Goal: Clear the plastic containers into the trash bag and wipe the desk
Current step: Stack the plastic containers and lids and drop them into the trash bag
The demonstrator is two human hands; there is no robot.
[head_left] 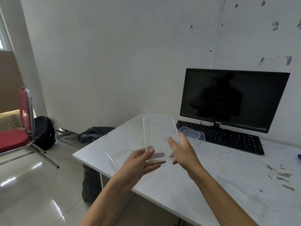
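Both of my hands hold a clear rectangular plastic container (158,132) above the desk's left part. My left hand (143,162) grips its near left corner, thumb on top. My right hand (182,149) grips its right side. A second clear container (193,136) sits upside down on the white desk (211,173) behind my right hand, in front of the keyboard. A clear lid or tray (118,155) lies flat near the desk's left edge. A black trash bag (94,133) lies on the floor beyond the desk's left corner.
A black monitor (234,100) and black keyboard (228,137) stand at the back of the desk. Brownish stains (283,175) mark the desk's right side. A red chair (17,131) and a black backpack (44,131) stand at left. Another dark bag (91,181) sits under the desk.
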